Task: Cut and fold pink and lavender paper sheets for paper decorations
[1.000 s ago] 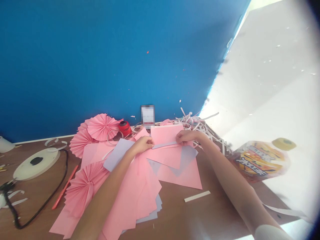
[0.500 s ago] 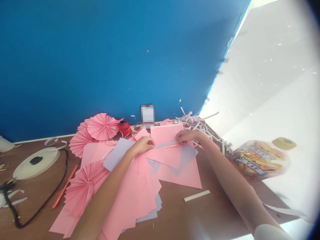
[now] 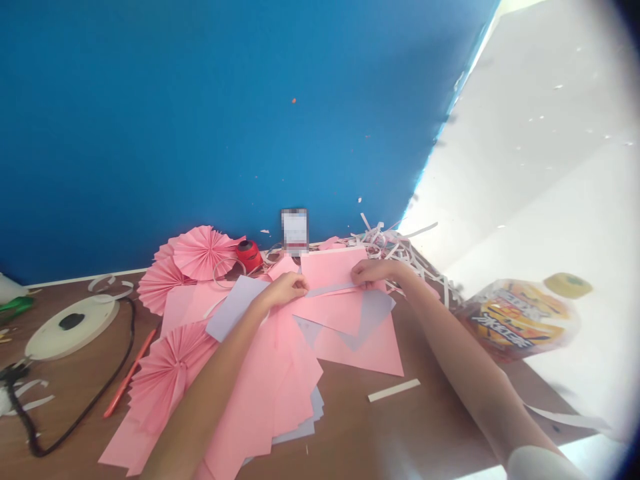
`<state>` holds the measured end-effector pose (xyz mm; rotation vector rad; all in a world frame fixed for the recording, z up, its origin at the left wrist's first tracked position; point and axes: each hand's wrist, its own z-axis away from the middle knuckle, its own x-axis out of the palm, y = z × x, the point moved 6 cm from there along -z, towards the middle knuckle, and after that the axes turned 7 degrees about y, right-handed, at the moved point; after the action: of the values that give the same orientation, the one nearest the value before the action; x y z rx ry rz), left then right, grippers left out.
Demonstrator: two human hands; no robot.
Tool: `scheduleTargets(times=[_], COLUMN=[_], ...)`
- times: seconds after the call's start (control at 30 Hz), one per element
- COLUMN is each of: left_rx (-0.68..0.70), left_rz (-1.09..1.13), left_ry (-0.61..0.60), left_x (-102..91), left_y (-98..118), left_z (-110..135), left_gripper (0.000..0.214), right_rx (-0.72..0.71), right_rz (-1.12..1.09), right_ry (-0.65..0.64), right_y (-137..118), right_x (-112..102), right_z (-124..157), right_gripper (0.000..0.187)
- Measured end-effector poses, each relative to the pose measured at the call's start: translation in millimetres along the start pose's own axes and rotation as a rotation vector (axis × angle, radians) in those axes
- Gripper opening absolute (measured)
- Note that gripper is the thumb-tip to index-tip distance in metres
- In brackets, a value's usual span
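Observation:
A pink paper sheet (image 3: 333,265) stands up from the pile, its near edge showing a narrow lavender strip (image 3: 330,289) like a fold. My left hand (image 3: 286,289) pinches at the strip's left end, fingers closed. At its right end my right hand (image 3: 374,272) is closed on the same sheet, fingertips bent in. Under both hands lie loose pink sheets (image 3: 295,393) and lavender sheets (image 3: 373,317). Left of my left forearm is a pleated pink paper fan (image 3: 167,363); more pleated pink fans (image 3: 209,252) rest behind it.
At the back are a phone (image 3: 295,230), a red rounded object (image 3: 249,255) and tangled white paper strips (image 3: 395,247). A drink bottle (image 3: 525,317) lies right. Leftward are a red pen (image 3: 131,373), a cream disc-shaped device (image 3: 73,327) and a black cord (image 3: 107,390). One white strip (image 3: 394,391) lies in front.
Something green has come into view at the left edge. Both hands keep almost the same place on the pink sheet.

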<state>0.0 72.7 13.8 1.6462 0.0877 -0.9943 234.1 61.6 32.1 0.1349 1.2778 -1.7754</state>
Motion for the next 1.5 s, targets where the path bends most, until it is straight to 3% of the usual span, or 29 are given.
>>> scheduleTargets(times=[1.17, 1.5], left_rx=[-0.007, -0.026], left_rz=[0.023, 0.027], left_ry=[-0.060, -0.079], left_x=[1.1, 4.4], left_y=[11, 2], left_z=[3, 3], left_gripper=[0.021, 0.020], right_rx=[-0.011, -0.029], right_rz=[0.013, 0.065], right_ry=[-0.017, -0.031], right_y=[-4, -11], right_x=[0, -2], right_z=[3, 13], right_gripper=[0.007, 0.014])
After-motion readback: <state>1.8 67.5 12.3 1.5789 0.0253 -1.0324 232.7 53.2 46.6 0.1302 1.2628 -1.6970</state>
